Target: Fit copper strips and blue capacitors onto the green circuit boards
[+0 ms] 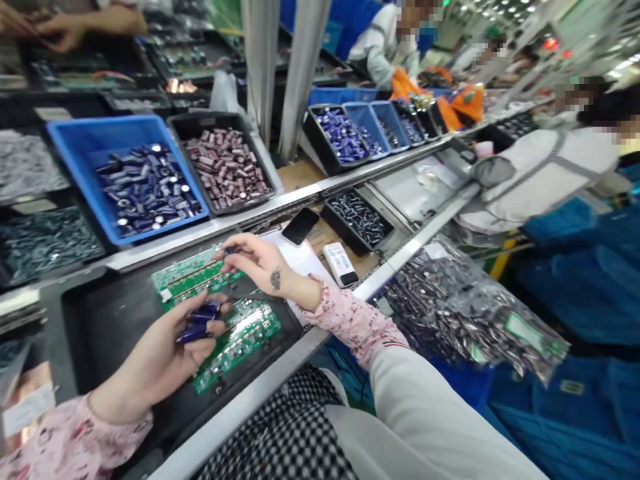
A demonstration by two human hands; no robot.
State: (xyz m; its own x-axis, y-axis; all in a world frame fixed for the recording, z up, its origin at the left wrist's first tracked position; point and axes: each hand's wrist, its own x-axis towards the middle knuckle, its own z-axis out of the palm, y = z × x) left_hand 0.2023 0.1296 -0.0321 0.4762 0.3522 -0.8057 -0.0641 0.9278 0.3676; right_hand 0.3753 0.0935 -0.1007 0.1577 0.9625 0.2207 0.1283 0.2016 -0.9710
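Note:
My left hand (pixel 175 340) is closed around several blue cylindrical capacitors (pixel 197 322), above the near part of a black tray (pixel 100 327). In that tray lie two green circuit boards, a far one (pixel 187 270) and a near one (pixel 250 337). Over the far board, my right hand (pixel 255 261) pinches a small dark blue capacitor (pixel 230 251) between thumb and fingertips. Part of the far board is covered by my hands. Small components are visible on the near board.
Behind the rail stand a blue bin (pixel 80 167) of blue capacitors and a black bin (pixel 180 137) of brownish ones. A phone (pixel 301 226), a white box-shaped item (pixel 340 263) and a small parts tray (pixel 330 217) lie rightward. Bagged components (pixel 450 300) sit beside my right arm. Other people work nearby.

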